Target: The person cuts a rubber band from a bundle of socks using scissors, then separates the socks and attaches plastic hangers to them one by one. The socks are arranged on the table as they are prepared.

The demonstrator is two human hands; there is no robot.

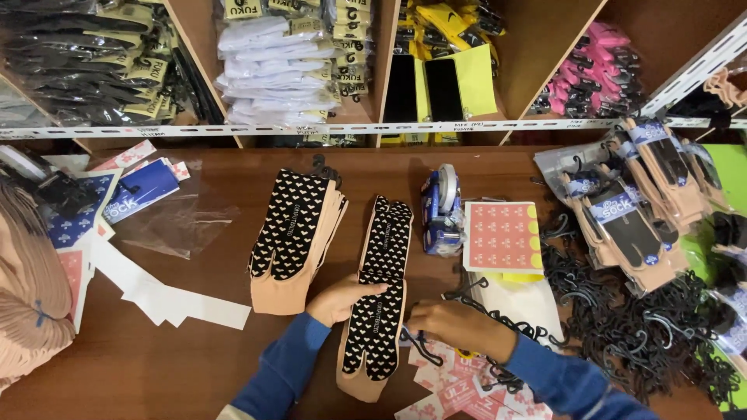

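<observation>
A beige sock pair (379,295) with a black dotted sole lies lengthways on the brown table, toes near me. My left hand (340,298) rests on its left edge, thumb pressed on the black sole. My right hand (451,325) sits just right of the sock, fingers closed around a small black plastic hanger hook (420,348) near pink-and-white paper labels (455,389). A stack of the same socks (294,237) lies to the left.
A blue tape dispenser (441,211) and a pink sticker sheet (503,236) sit behind the sock. A heap of black hooks (622,327) and packaged socks (630,218) fill the right. Clear bags (175,222), paper strips (167,299), labels lie left. Shelves (311,128) stand behind.
</observation>
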